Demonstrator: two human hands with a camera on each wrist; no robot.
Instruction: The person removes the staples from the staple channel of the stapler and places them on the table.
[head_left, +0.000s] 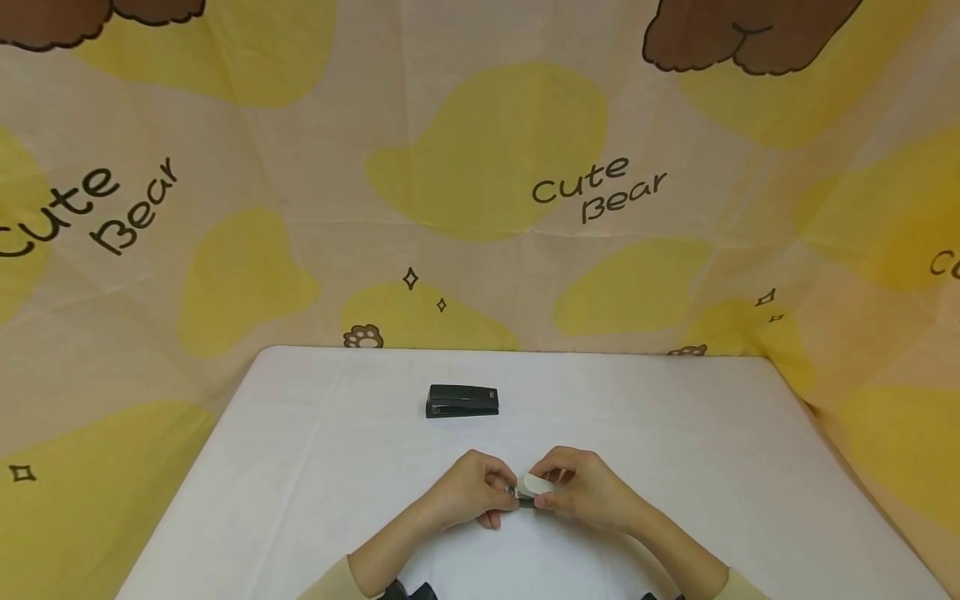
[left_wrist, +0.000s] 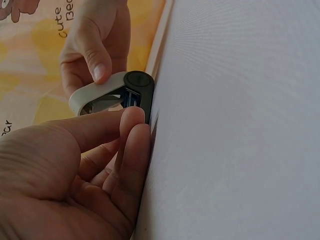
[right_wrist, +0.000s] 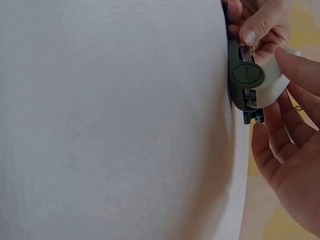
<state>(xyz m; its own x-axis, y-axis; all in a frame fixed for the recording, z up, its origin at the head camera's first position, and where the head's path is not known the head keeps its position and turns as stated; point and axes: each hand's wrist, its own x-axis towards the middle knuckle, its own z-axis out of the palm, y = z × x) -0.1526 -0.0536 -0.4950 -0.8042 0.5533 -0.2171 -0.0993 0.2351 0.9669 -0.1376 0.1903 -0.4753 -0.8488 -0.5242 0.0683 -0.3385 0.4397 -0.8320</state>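
Left hand [head_left: 474,486] pinches small stapler [right_wrist: 248,75] at 9 o'clock, right hand [head_left: 588,487] grips its raised white lid [head_left: 535,485] at 3, black stapler [head_left: 462,402] lying toward 11.

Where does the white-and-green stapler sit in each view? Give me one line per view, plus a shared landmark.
Head: the white-and-green stapler is low, just right of centre, between the left hand and right hand.
Left wrist: left of centre, above mid-height.
Right wrist: upper right.
Shared landmark: the right hand, seen right of the stapler, then upper left, then at the right edge.
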